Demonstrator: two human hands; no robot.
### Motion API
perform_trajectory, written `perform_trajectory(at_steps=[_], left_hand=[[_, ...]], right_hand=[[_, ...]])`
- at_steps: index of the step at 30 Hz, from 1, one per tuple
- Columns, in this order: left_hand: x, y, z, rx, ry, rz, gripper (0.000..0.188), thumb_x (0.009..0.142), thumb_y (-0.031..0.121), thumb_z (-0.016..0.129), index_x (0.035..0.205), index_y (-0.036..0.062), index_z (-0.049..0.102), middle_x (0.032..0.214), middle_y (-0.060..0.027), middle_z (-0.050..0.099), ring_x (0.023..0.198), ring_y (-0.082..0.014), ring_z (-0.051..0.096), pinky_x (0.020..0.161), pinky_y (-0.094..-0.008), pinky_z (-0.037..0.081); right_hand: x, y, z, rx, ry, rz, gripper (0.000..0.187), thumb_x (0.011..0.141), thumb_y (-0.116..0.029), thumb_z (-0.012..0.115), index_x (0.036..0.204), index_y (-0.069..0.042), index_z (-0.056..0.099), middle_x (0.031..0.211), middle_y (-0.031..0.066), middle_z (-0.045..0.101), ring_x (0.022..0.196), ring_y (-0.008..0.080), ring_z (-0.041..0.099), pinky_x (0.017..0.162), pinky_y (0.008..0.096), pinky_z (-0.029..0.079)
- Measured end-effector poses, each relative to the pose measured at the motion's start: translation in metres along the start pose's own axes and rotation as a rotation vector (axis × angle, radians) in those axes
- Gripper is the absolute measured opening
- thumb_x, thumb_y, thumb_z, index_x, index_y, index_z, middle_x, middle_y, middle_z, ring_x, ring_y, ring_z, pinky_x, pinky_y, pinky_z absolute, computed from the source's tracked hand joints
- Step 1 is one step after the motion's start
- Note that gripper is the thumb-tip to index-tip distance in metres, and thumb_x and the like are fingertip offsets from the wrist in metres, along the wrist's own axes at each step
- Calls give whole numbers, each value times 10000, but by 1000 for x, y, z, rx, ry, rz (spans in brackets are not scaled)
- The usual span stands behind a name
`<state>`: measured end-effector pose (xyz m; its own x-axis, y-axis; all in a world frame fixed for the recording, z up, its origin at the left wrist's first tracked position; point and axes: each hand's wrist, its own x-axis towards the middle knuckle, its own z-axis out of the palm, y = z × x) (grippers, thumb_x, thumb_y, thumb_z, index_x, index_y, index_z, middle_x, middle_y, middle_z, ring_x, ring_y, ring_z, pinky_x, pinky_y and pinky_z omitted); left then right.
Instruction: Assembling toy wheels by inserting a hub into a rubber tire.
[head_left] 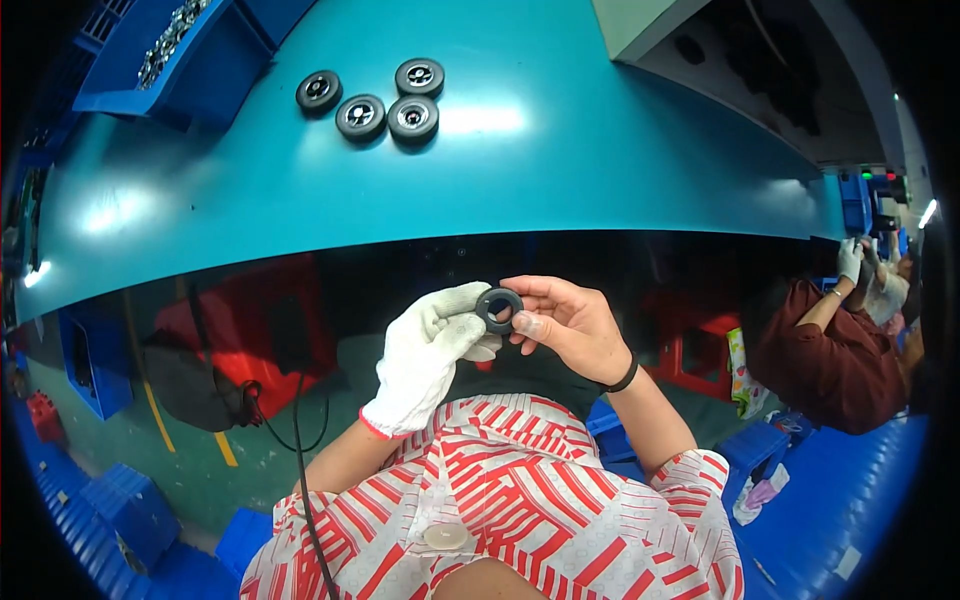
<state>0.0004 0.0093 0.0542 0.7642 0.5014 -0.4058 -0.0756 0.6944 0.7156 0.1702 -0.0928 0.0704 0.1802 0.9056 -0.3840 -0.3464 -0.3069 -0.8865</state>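
Observation:
Between my two hands is a black rubber ring (pixel 484 309), like a small tyre, with an open centre. My left hand (pixel 430 345), in a white knit glove with a red cuff edge, pinches its left side. My bare right hand (pixel 570 325), with a dark band at the wrist, grips the right side, thumb at the front. The ring is held in front of my body, below the near edge of the teal table (pixel 620 180). Farther off on the table lie several black wheels (pixel 414 119) with dark hubs.
A blue bin (pixel 190 75) of small metal parts stands at the far left of the table. A pale machine housing (pixel 650 25) is at the far right. Red stools (pixel 265 320) stand under the table. A dark cable (pixel 299 450) hangs at my left. Co-workers (pixel 830 350) sit at the right.

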Motion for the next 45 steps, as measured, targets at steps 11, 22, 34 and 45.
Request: perform_trajectory(at_steps=[11, 22, 34, 45], left_hand=[[0, -11, -9, -172, 18, -145, 411, 892, 102, 580, 1258, -37, 458, 1111, -127, 587, 917, -173, 622, 786, -272, 537], [3, -23, -20, -346, -67, -209, 513, 836, 79, 646, 1292, -14, 430, 1202, -121, 521, 1062, -215, 576, 867, -333, 530], [2, -22, -19, -62, -29, -43, 456, 846, -24, 561, 1288, -30, 447, 1212, -103, 538, 1068, -158, 544, 934, -272, 436], [5, 3, -22, -41, -42, -208, 408, 849, 77, 582, 1213, -91, 506, 1027, -157, 626, 891, -198, 634, 801, -289, 525]], right_hand=[[5, 13, 16, -1049, 211, -766, 349, 669, -50, 740, 995, -10, 623, 805, 105, 633, 680, 247, 614, 569, 296, 497], [3, 30, 23, -789, 235, -662, 389, 650, -32, 770, 1002, -8, 607, 941, 127, 618, 712, 207, 608, 580, 258, 515], [8, 20, 21, -889, 168, -751, 276, 706, -6, 712, 956, 17, 598, 859, 150, 633, 750, 289, 621, 640, 334, 511], [76, -101, 0, -1003, -63, -702, 116, 771, -120, 701, 850, -49, 655, 806, 68, 647, 686, 195, 611, 636, 289, 486]])
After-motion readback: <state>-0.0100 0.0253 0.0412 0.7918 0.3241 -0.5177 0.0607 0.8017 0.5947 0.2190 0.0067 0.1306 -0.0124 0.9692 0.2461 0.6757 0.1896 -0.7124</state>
